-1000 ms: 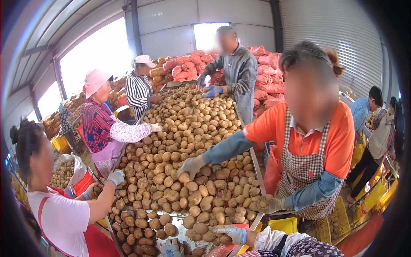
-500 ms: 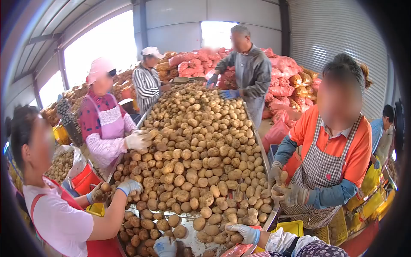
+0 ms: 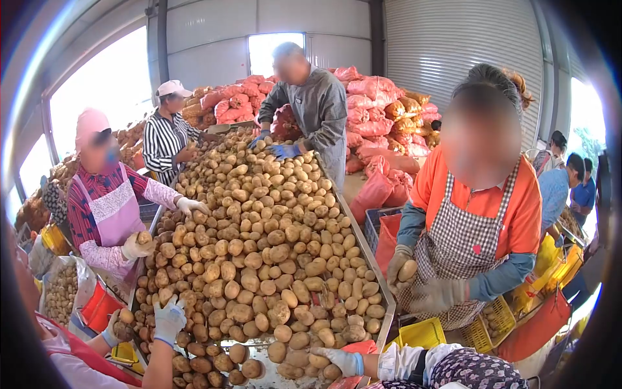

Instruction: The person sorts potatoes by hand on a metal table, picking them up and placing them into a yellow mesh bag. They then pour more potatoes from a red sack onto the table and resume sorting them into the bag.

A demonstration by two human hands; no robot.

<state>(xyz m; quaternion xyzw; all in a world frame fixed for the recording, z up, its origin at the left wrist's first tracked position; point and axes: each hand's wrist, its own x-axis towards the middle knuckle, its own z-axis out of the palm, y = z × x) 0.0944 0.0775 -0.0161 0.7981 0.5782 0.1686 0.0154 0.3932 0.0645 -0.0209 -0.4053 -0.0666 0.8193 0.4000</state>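
Observation:
My right hand [image 3: 343,361], in a pale glove, reaches in from the lower right, with its fingers stretched out over potatoes [image 3: 298,358] near the table's front end. No potato is clearly gripped in it. A white cuff [image 3: 396,363] and a dark floral sleeve [image 3: 479,371] cover that arm. Red material [image 3: 363,347] lies right beside the glove. My left hand is out of view. The potatoes form a deep heap [image 3: 259,227] on a metal-rimmed table [image 3: 382,285], some of whose shiny surface shows at the front.
A co-worker in orange [image 3: 466,214] at the right holds a potato. Gloved hands of another person [image 3: 170,318] are at the left. Three more people stand farther along the table. A yellow crate [image 3: 421,334] is at the right; pink sacks [image 3: 376,97] are stacked behind.
The view has swung right, so the scene sits farther left. My left hand has left the frame. My right hand's fingers are now straighter. The near-left worker's hand has risen off the potatoes.

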